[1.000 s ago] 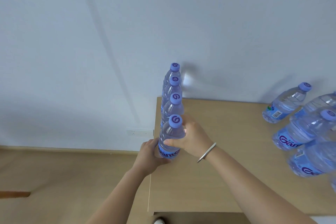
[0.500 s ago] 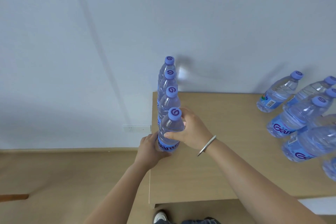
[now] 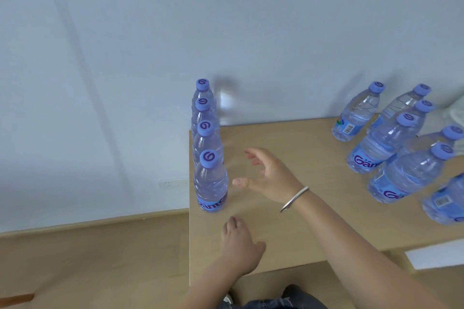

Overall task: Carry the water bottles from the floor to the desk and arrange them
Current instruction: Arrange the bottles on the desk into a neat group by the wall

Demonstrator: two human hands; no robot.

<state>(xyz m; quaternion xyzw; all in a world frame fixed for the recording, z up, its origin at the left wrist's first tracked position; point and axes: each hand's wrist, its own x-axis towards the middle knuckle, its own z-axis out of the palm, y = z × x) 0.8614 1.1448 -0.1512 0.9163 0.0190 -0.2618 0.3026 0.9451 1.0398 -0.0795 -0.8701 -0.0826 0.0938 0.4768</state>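
Several clear water bottles with blue caps stand in a straight row along the left edge of the wooden desk [image 3: 301, 233]. The nearest bottle of the row [image 3: 211, 183] stands upright and free. My right hand [image 3: 268, 175], with a silver bracelet on the wrist, hovers just right of that bottle with fingers spread, touching nothing. My left hand [image 3: 238, 246] is lower, over the desk near its front edge, fingers relaxed and empty. A loose group of bottles [image 3: 391, 148] stands at the desk's right side.
A white wall runs behind the desk, with a wall socket [image 3: 173, 183] low at the left. Wooden floor [image 3: 88, 258] lies left of the desk. A white object [image 3: 437, 256] sits at the right below the desk edge.
Both hands have let go of the nearest bottle in the row. The right hand has drawn back to the right with open fingers, the left has dropped toward the desk's front.
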